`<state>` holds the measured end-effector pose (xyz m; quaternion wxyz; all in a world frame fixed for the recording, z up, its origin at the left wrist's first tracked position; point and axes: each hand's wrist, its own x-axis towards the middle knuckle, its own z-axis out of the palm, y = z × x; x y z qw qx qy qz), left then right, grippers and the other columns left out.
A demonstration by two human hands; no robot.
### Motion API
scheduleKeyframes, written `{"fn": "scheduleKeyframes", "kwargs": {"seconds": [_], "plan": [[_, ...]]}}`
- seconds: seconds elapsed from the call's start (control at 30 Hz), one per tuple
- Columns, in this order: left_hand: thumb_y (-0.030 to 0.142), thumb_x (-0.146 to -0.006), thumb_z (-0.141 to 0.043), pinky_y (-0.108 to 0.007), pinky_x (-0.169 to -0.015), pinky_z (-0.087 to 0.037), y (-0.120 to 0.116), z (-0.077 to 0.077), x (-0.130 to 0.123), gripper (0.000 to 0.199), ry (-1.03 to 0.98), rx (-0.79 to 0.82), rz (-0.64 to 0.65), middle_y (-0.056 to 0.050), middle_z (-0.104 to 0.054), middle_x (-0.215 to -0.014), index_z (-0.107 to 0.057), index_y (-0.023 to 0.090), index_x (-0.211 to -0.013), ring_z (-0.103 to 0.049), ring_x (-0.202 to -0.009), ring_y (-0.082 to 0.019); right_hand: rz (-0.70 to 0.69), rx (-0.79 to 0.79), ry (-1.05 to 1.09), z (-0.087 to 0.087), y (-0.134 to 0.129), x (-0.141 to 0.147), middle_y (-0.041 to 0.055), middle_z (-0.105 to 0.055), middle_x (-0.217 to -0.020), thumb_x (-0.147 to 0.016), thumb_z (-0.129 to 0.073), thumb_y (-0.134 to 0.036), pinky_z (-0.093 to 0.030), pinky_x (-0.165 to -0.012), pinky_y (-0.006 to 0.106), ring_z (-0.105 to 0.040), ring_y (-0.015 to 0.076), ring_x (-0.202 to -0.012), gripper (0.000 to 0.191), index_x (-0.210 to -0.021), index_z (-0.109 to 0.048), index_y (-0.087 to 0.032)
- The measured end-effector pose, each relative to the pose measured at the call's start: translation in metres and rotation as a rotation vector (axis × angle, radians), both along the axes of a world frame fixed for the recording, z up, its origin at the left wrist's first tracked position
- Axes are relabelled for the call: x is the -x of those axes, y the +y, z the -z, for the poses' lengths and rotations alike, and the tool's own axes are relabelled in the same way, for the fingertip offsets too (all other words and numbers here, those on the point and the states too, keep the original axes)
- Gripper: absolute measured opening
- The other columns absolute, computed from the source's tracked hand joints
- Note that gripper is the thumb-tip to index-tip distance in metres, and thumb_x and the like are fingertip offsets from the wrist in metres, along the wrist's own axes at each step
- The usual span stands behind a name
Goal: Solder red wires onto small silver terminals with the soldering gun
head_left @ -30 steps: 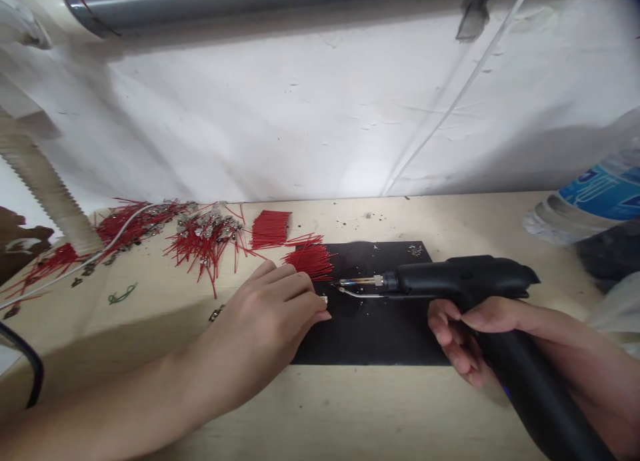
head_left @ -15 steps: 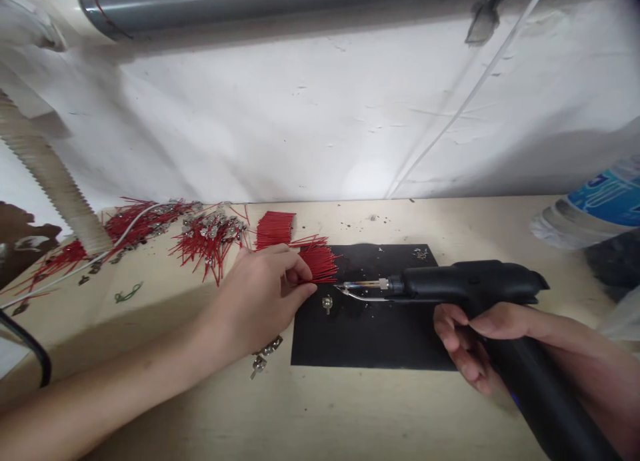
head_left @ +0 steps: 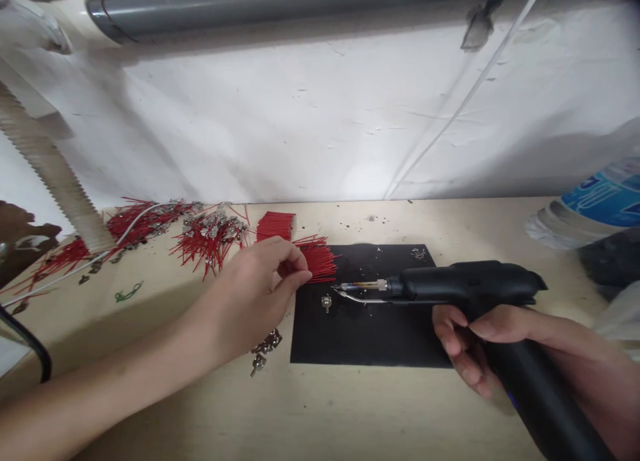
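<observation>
Soldering gun (head_left: 465, 281) over black mat (head_left: 370, 334) on desk (head_left: 400, 408), nose pointing left, handle running down toward bottom right. White wall (head_left: 300, 114) behind desk, grey pipe (head_left: 300, 11) across top, ribbed hose (head_left: 50, 161) at far left. Bottle (head_left: 600, 201) with blue label at right edge, well apart from mat.

Right hand (head_left: 530, 324): clamped on gun handle, thumb near top, fingers curled in front. Left hand (head_left: 255, 294): at mat's upper left, thumb and index tips close together at red wire bundle (head_left: 323, 264); can't tell if pinching a wire.

Bundle lying across mat's upper left corner, just above gun's tip (head_left: 345, 287). Two tangled piles (head_left: 207, 238) of red wires with metal ends farther left on desk, neat wire stack (head_left: 275, 225) between those and mat, partly behind left hand. White cable (head_left: 136, 226) across leftmost pile. Cluster of metal fittings (head_left: 267, 342) on desk, below left wrist. Green wire twist (head_left: 129, 292) near piles. Lone metal fitting (head_left: 327, 302) on mat, just below and left of tip. Tiny metal bits (head_left: 419, 254) at mat's upper right corner.
</observation>
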<state>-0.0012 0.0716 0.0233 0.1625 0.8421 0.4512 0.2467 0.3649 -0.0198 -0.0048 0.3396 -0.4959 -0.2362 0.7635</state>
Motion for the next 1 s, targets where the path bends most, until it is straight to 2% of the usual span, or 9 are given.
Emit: {"fn": "scheduleKeyframes", "kwargs": {"seconds": [0.17,0.27,0.37,0.4,0.47,0.57,0.63,0.73,1.0], "plan": [[0.026,-0.121,-0.075,-0.017,-0.066,-0.057,-0.01,-0.027,0.005,0.016,-0.124,-0.109,0.012,0.008,-0.086,-0.093,-0.085,0.031,-0.109,-0.074,-0.077,-0.009,0.074,-0.059,-0.011,-0.008,-0.005,0.01,0.003,-0.08,-0.084,-0.076,-0.113,-0.046,-0.063,-0.062,0.031,-0.069,0.0199,-0.068,0.031,-0.079,-0.092,-0.024],[0.022,-0.124,-0.073,-0.017,-0.084,-0.072,-0.027,-0.033,0.003,0.016,-0.153,-0.185,0.028,0.007,-0.09,-0.108,-0.085,0.033,-0.121,-0.08,-0.087,-0.009,0.063,-0.058,0.0,-0.011,-0.005,0.014,0.0035,-0.083,-0.084,-0.08,-0.113,-0.043,-0.066,-0.062,0.031,-0.074,0.0203,-0.068,0.031,-0.08,-0.091,-0.022],[0.019,-0.125,-0.069,-0.019,-0.089,-0.079,-0.05,-0.023,-0.002,0.022,-0.161,-0.196,0.026,0.005,-0.094,-0.113,-0.085,0.034,-0.127,-0.089,-0.093,-0.011,0.044,-0.041,0.009,-0.011,-0.002,0.012,0.0031,-0.082,-0.082,-0.079,-0.115,-0.041,-0.067,-0.062,0.03,-0.075,0.02,-0.067,0.032,-0.079,-0.09,-0.022],[0.019,-0.125,-0.069,-0.016,-0.082,-0.077,-0.058,-0.016,-0.003,0.022,-0.179,-0.152,0.042,0.006,-0.092,-0.105,-0.084,0.034,-0.125,-0.087,-0.084,-0.01,0.032,-0.036,0.01,-0.011,-0.001,0.011,0.0036,-0.082,-0.082,-0.079,-0.115,-0.041,-0.068,-0.063,0.031,-0.075,0.02,-0.067,0.032,-0.078,-0.09,-0.022],[0.023,-0.128,-0.071,-0.01,-0.077,-0.076,-0.071,0.0,-0.004,0.019,-0.205,-0.09,0.088,0.006,-0.094,-0.106,-0.085,0.035,-0.13,-0.09,-0.083,-0.008,0.008,-0.032,0.009,-0.013,0.0,0.01,0.0049,-0.082,-0.083,-0.079,-0.116,-0.043,-0.069,-0.064,0.031,-0.075,0.0207,-0.068,0.033,-0.078,-0.091,-0.021],[0.035,-0.135,-0.067,-0.007,-0.097,-0.079,-0.083,0.022,-0.003,0.018,-0.226,-0.112,0.169,0.002,-0.097,-0.121,-0.084,0.033,-0.14,-0.097,-0.103,-0.008,-0.012,-0.034,-0.001,-0.016,0.001,0.009,0.0066,-0.082,-0.083,-0.078,-0.117,-0.046,-0.066,-0.061,0.03,-0.075,0.0209,-0.068,0.035,-0.077,-0.093,-0.021],[0.032,-0.137,-0.062,-0.004,-0.108,-0.075,-0.086,0.031,-0.001,0.023,-0.237,-0.093,0.295,0.0,-0.096,-0.123,-0.084,0.029,-0.142,-0.096,-0.109,-0.006,-0.02,-0.024,-0.01,-0.017,0.001,0.008,0.0067,-0.082,-0.083,-0.079,-0.116,-0.047,-0.066,-0.061,0.029,-0.074,0.0208,-0.068,0.035,-0.077,-0.094,-0.021],[0.026,-0.137,-0.061,-0.007,-0.118,-0.074,-0.087,0.035,0.0,0.024,-0.225,-0.035,0.304,-0.003,-0.095,-0.126,-0.085,0.025,-0.141,-0.093,-0.116,-0.008,-0.028,-0.004,-0.037,-0.013,0.001,0.009,0.0058,-0.079,-0.078,-0.078,-0.115,-0.048,-0.066,-0.06,0.028,-0.07,0.0206,-0.067,0.034,-0.076,-0.095,-0.022],[0.024,-0.135,-0.066,0.001,-0.117,-0.068,-0.082,0.031,0.001,0.021,-0.261,0.028,0.316,0.0,-0.094,-0.127,-0.086,0.026,-0.136,-0.092,-0.118,-0.004,-0.031,0.011,-0.076,-0.004,0.002,0.008,0.0064,-0.077,-0.074,-0.072,-0.115,-0.056,-0.062,-0.055,0.026,-0.066,0.0198,-0.063,0.038,-0.073,-0.094,-0.024]]}}
